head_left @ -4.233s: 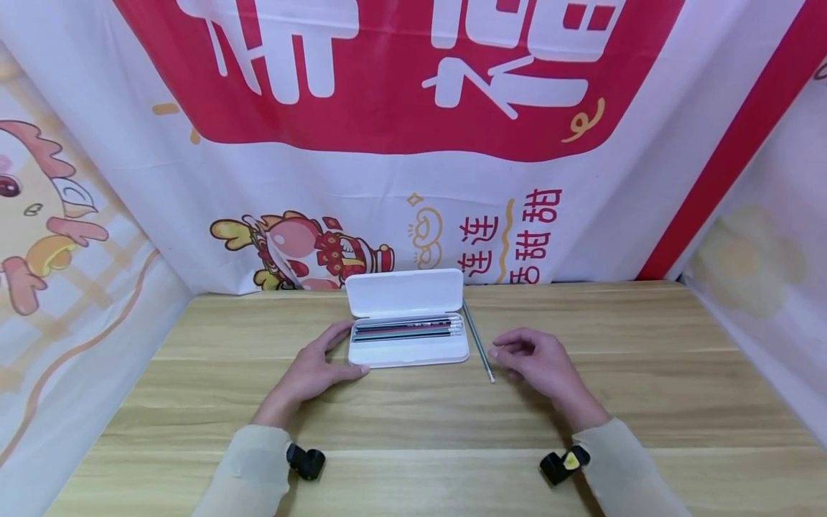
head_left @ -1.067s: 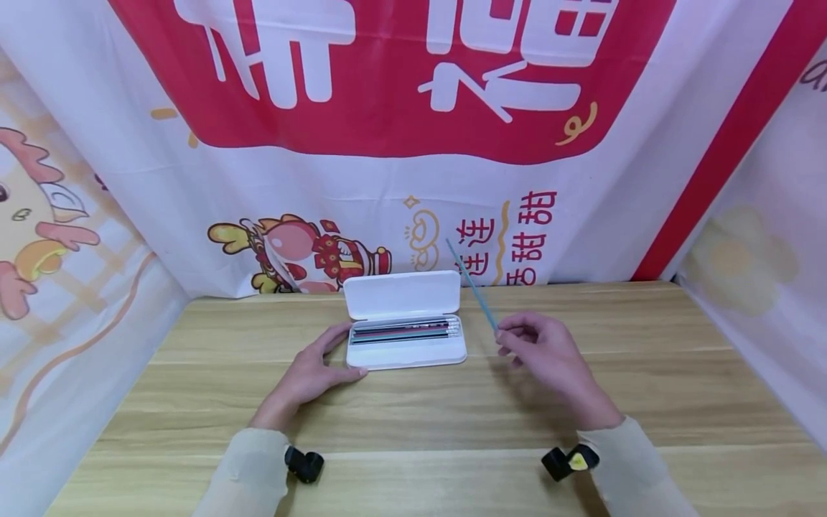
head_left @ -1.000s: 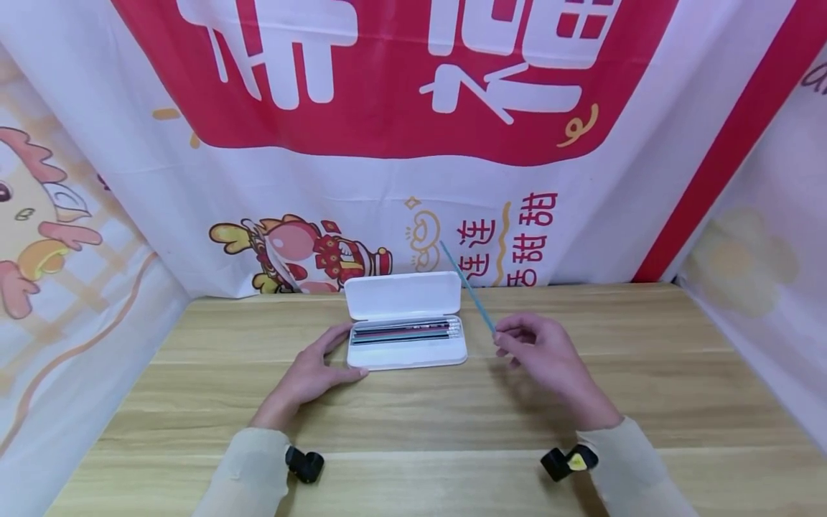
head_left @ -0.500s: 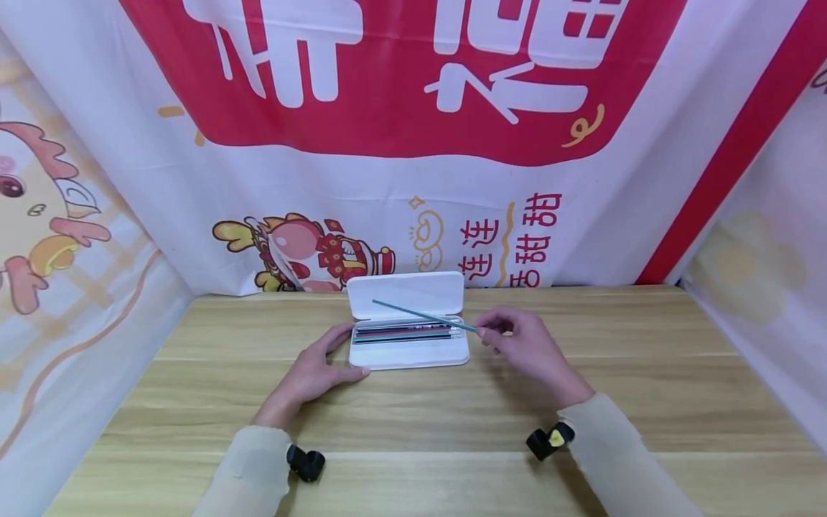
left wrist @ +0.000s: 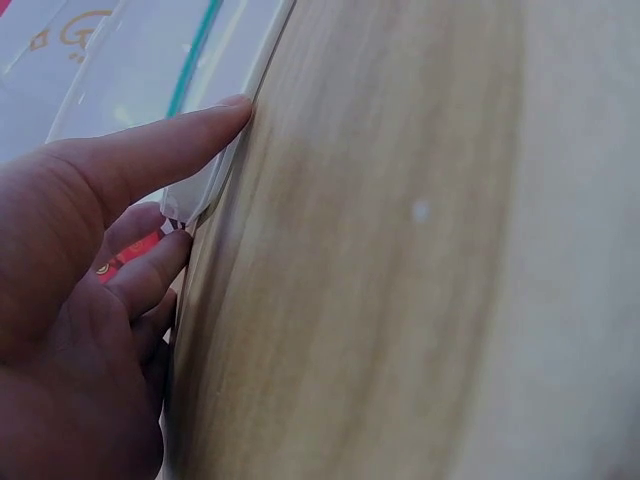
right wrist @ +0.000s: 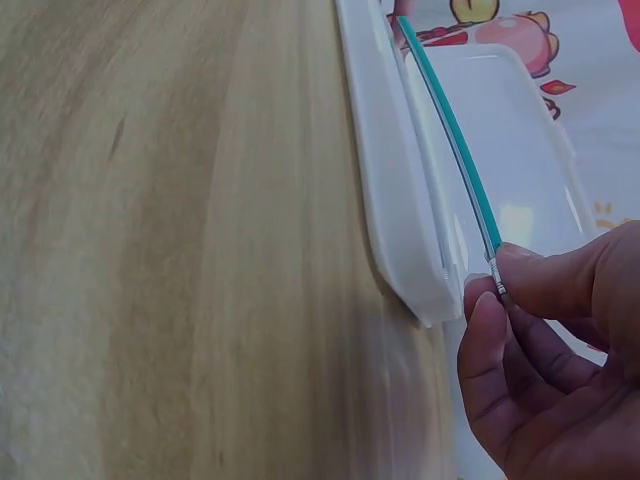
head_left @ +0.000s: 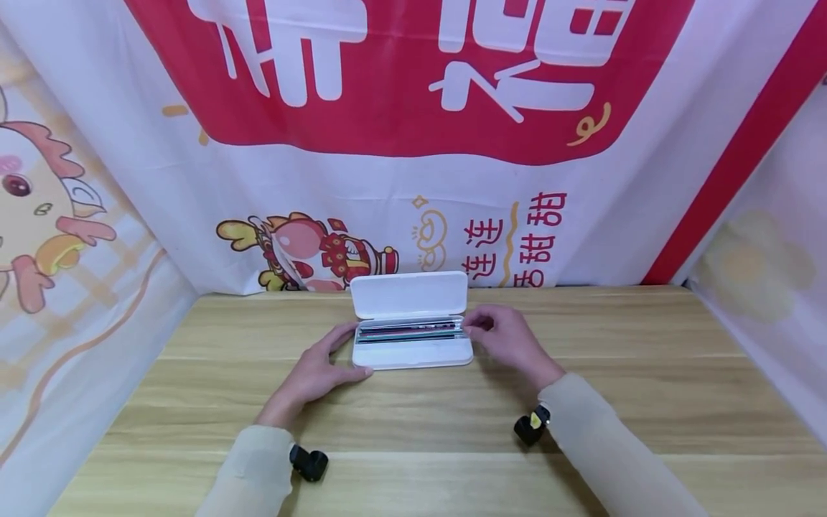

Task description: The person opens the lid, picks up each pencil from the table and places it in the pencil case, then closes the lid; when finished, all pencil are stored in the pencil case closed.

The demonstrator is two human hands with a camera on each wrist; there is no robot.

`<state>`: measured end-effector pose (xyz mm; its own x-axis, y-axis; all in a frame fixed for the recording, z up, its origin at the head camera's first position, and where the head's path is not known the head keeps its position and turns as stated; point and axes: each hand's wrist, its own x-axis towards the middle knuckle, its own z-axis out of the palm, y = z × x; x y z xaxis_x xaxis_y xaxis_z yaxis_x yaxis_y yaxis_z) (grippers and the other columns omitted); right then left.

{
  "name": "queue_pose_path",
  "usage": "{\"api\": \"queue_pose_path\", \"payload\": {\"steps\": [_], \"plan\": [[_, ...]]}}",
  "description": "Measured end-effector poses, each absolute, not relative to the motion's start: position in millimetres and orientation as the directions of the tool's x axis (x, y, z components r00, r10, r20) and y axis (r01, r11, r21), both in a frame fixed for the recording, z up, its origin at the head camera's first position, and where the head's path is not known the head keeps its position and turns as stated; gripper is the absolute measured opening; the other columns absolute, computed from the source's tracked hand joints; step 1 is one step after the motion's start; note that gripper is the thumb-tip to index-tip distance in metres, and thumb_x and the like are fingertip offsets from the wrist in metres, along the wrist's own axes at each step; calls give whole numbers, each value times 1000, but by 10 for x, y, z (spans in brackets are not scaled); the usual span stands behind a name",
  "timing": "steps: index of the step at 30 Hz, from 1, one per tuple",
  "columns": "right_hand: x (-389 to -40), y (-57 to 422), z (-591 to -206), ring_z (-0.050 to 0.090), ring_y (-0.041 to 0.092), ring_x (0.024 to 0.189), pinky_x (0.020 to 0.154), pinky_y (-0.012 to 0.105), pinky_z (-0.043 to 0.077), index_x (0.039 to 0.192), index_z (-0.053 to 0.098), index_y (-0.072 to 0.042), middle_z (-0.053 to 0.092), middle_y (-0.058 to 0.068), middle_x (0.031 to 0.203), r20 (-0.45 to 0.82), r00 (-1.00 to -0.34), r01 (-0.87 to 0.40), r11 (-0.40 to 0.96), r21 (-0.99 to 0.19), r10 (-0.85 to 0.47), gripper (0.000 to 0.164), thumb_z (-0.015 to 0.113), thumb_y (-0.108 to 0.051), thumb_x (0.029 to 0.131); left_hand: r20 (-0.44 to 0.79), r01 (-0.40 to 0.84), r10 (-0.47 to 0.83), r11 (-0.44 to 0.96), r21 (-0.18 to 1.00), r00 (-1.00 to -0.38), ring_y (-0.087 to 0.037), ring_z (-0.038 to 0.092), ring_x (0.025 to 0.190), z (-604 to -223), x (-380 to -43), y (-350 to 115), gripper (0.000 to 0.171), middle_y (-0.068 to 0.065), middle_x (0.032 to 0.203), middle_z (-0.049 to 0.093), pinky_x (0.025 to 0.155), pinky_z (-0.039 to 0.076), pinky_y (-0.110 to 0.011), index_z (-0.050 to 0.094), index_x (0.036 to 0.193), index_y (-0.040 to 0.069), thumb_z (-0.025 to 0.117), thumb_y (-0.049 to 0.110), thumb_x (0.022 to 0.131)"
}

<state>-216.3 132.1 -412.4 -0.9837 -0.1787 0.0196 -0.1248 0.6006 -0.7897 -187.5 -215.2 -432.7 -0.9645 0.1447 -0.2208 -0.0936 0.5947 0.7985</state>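
An open white pencil case lies on the table, its lid raised at the back. Several pencils lie side by side along its rear half. My left hand holds the case's left end, thumb at the front edge and fingers round the corner. At the other end, my right hand pinches a teal pencil near its metal ferrule, between thumb and fingertips. In the right wrist view this pencil runs lengthwise over the case; my fingers hide its eraser end.
The wooden table spreads in front of the case and to both sides. A printed cloth hangs close behind the lid. Black wrist cameras sit at both sleeves.
My right hand took the teal pencil from the table right of the case, lifted it, swung it level and moved left, bringing it over the other pencils. The left hand stayed at the case.
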Motion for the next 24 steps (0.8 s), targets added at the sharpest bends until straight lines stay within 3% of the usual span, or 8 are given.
{"api": "queue_pose_path", "payload": {"steps": [10, 24], "plan": [[-2249, 1219, -4191, 66, 20, 94, 85, 35, 57, 103, 82, -10, 79, 7, 103, 69, -971, -198, 615, -763, -227, 9, 76, -7, 98, -221, -96, 144, 588, 803, -965, -41, 16, 168, -4346, -1881, -2146, 87, -4, 177, 35, 131, 13, -74, 42, 164, 34, 88, 41, 90], [-2251, 1185, -4208, 66, 19, 96, 86, 35, 56, 100, 84, -15, 76, 5, 107, 26, -976, -160, 634, -757, -215, 9, 79, -9, 96, -213, -85, 149, 596, 798, -966, -41, 16, 168, -4342, -1890, -2153, 88, -4, 178, 34, 132, 12, -74, 41, 165, 33, 88, 41, 90]]}}
